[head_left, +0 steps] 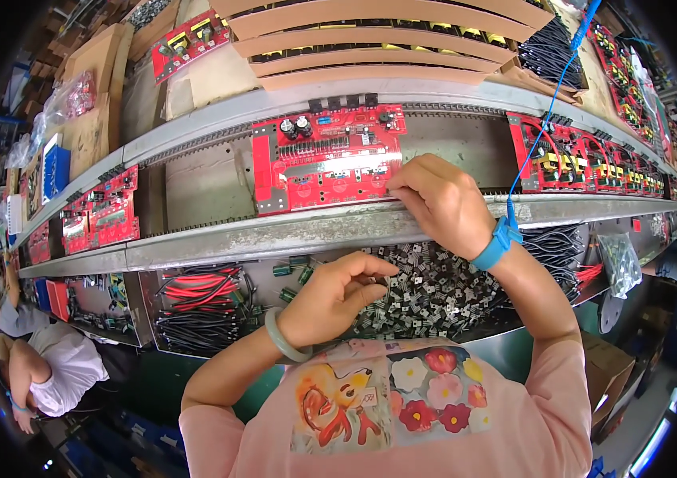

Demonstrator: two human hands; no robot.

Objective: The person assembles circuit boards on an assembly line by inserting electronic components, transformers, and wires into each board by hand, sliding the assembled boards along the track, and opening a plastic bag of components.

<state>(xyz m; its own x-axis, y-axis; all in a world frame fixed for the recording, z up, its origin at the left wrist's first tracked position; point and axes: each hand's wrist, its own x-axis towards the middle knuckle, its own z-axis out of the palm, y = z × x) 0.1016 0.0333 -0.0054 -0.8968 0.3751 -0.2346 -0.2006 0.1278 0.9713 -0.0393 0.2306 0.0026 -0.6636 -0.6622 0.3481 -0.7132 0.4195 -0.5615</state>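
In front of me a red circuit board (pixel 330 159) sits in the metal conveyor track, with capacitors, a blue part and a row of black parts along its far edge. My right hand (pixel 446 199), with a blue wrist strap (pixel 498 243), pinches its fingers together at the board's near right corner. Whatever lies between those fingertips is too small to make out. My left hand (pixel 334 295), wearing a pale bangle (pixel 281 333), hovers at the left side of a heap of small three-legged transistors (pixel 442 295). Its thumb and curled forefinger stand slightly apart.
Red and black wires (pixel 199 299) lie left of the transistors, black cables (pixel 549 255) to their right. More red boards (pixel 103 211) stand along the track on both sides. Cardboard dividers (pixel 378 48) rise behind it. A blue cord (pixel 541 127) runs up from my wrist strap. A co-worker (pixel 60 362) sits at left.
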